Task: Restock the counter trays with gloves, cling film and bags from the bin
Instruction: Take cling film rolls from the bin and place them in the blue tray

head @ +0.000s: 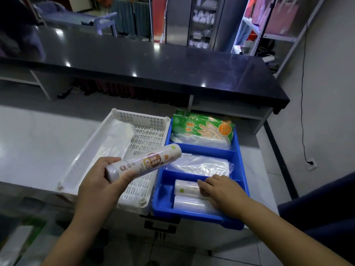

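My left hand (99,181) grips a white cling film roll (146,163) with brown and orange print, held tilted over the white perforated bin (146,135). A clear plastic bag (115,137) lies in that bin's left half. The blue three-part tray (238,150) stands to its right. Its far part holds green glove packs (203,127), the middle part clear bags (199,165), and the near part two cling film rolls (186,188). My right hand (221,191) rests on the upper of those rolls, fingers laid over it.
Both containers stand on a pale grey counter (38,143). A raised black glossy ledge (153,64) runs behind them. A wall with a socket and cable (311,162) is at the right. Shelving (272,31) stands at the back right.
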The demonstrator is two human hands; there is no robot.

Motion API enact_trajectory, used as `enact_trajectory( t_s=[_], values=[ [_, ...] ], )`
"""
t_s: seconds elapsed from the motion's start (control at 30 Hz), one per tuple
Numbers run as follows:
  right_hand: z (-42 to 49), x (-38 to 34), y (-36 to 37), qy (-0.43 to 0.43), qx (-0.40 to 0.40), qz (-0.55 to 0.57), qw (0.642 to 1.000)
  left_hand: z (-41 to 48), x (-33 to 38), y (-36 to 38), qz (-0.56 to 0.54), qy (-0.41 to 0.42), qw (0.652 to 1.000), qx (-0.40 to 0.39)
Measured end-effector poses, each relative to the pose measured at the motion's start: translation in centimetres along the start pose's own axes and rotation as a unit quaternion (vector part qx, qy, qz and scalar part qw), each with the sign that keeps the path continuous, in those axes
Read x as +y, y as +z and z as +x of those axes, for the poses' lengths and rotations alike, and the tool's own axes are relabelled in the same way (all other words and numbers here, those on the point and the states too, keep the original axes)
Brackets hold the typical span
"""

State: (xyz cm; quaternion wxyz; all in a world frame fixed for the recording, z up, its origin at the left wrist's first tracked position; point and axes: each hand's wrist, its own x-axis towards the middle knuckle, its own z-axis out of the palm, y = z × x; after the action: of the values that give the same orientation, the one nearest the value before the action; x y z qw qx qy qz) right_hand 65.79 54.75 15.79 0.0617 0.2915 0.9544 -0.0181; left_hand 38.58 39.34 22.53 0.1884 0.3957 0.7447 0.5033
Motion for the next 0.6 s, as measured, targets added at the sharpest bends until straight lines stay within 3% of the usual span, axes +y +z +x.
enact_trajectory(
  t_s=[0.17,0.27,0.4,0.6],
  values=[
    [1.6,-2.8,-1.6,-0.038,0.060,0.033,0.997,1.4,-0.3,-0.3,0.009,0.007,1.000,-0.012],
    [3.3,-5.3,-1.5,-0.073,0.013,0.091,0.993,2.0,-0.5,-0.5,0.008,0.006,1.000,-0.020],
    [4.3,-6.3,-1.7,-0.082,-0.040,0.089,0.992,2.8,-1.2,-0.6,0.007,0.002,1.000,-0.028],
    [3.7,-5.9,-2.8,-0.063,0.011,0.109,0.992,3.4,-1.7,-0.3,-0.006,0.003,0.999,-0.045]
  ],
)
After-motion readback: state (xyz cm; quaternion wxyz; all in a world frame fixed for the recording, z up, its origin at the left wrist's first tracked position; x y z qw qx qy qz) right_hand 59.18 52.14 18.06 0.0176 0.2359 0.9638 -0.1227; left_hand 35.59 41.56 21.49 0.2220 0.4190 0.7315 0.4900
